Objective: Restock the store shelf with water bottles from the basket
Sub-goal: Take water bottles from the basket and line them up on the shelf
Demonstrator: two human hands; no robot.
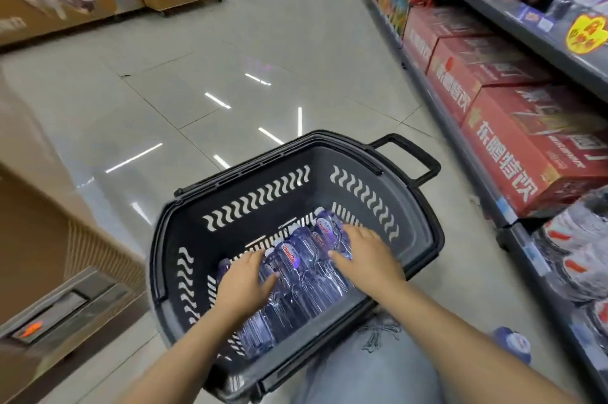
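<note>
Water bottles [296, 275] lie side by side in the dark basket [414, 239] at lower centre of the frame. Left hand [245, 285] and right hand [365, 255] rest on them, fingers spread, gripping nothing. Shelf [526, 25] runs along the right edge.

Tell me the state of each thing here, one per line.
basket: on the floor, bottles inside
water bottles: lying on their sides in the basket
left hand: open, resting on the bottles
right hand: open, resting on the bottles
red cartons: closed, on the bottom shelf
</note>
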